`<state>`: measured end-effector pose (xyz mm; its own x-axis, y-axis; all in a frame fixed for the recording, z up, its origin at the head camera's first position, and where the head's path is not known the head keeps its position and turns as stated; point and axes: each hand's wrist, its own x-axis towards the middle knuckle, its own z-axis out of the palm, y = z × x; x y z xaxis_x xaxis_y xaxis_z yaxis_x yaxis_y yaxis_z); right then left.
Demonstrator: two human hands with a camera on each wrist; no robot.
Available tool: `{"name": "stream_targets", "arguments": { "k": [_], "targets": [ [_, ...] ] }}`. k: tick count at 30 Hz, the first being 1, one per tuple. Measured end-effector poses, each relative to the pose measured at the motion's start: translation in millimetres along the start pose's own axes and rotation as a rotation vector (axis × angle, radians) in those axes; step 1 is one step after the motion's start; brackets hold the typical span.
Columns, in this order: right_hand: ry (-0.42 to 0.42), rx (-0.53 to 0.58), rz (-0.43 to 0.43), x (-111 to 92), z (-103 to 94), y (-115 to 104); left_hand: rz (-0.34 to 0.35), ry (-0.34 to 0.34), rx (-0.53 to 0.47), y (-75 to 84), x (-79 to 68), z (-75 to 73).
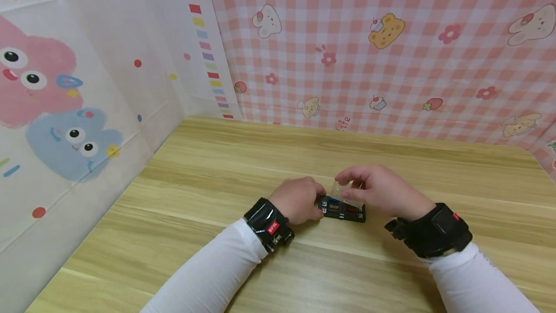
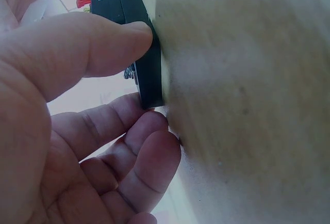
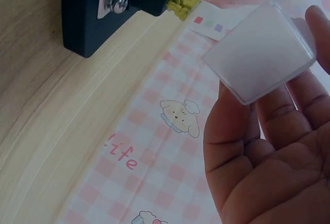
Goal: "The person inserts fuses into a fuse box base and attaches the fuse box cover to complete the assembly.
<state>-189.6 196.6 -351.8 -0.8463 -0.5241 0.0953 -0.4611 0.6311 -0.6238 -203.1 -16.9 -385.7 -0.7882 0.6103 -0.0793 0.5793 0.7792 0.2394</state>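
Observation:
A small black fuse box (image 1: 340, 216) lies on the wooden table, with colored blade fuses in its middle and metal terminals at its ends. My left hand (image 1: 297, 201) holds its left end, the thumb along one side and the fingers at the end face. Just above the box, my right hand (image 1: 382, 191) pinches a clear plastic cover (image 3: 260, 53) between thumb and fingers. The cover is tilted and raised off the fuses in the head view. Yellow fuses (image 3: 185, 1) and a screw terminal (image 3: 118, 3) show in the right wrist view.
The wooden table (image 1: 195, 168) carries the box near its middle. Behind it hangs a pink checked cloth (image 1: 339, 81), and a white cloth with cartoon figures (image 1: 143, 91) borders the left side. Both wrists wear black straps.

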Motion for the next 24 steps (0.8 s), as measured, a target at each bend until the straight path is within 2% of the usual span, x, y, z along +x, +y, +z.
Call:
{"name": "stream_targets", "arguments": {
  "k": [12,24],
  "targets": [
    [-0.065,0.023,0.043,1.1,5.3,-3.9,0.000,0.002,0.001,0.1,-0.4,-0.1],
    [-0.085,-0.006,0.062,2.4,12.0,-3.7,0.019,0.030,0.019,-0.6,0.1,0.8]
  ]
}}
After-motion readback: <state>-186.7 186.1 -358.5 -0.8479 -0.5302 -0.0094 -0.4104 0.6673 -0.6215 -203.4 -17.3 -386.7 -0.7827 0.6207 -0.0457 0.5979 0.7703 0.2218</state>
